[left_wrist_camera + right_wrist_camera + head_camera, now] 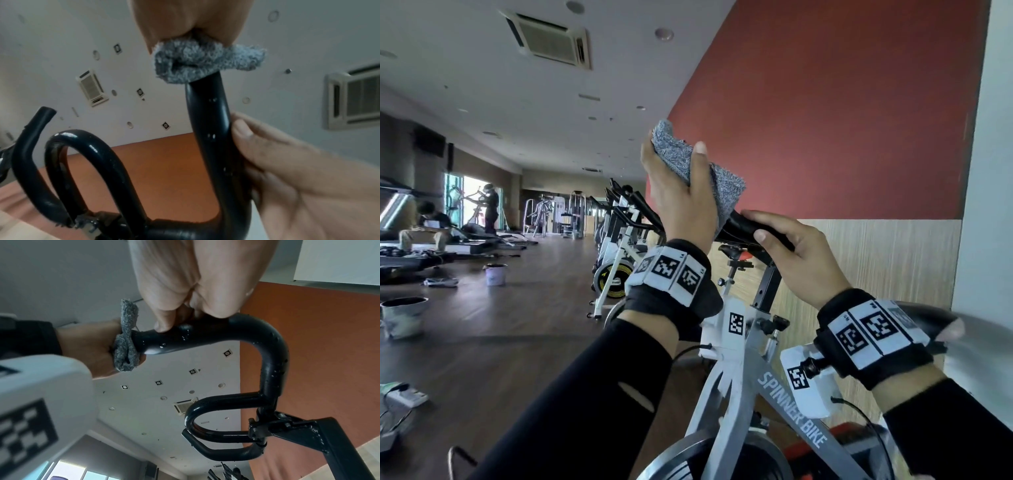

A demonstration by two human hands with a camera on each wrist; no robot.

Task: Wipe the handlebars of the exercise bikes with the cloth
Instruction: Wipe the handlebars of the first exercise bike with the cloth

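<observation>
A grey fluffy cloth (pixel 709 171) is wrapped round the upper end of a black handlebar (pixel 750 229) of the white spinner bike (pixel 743 363) in front of me. My left hand (pixel 681 192) grips the cloth round that bar end; in the left wrist view the cloth (pixel 201 63) caps the bar (pixel 211 129) under the palm. Lower on the same bar my right hand (pixel 794 253) holds it with curled fingers. In the right wrist view the fingers (pixel 166 321) sit on the wet, shiny handlebar (pixel 205 339), beside the cloth (pixel 127 340).
A row of further exercise bikes (pixel 619 240) runs along the red wall (pixel 842 120) ahead. Two buckets (pixel 495 274) stand on the wooden floor at left, with cloths and cables nearby. People and gym machines are at the far left.
</observation>
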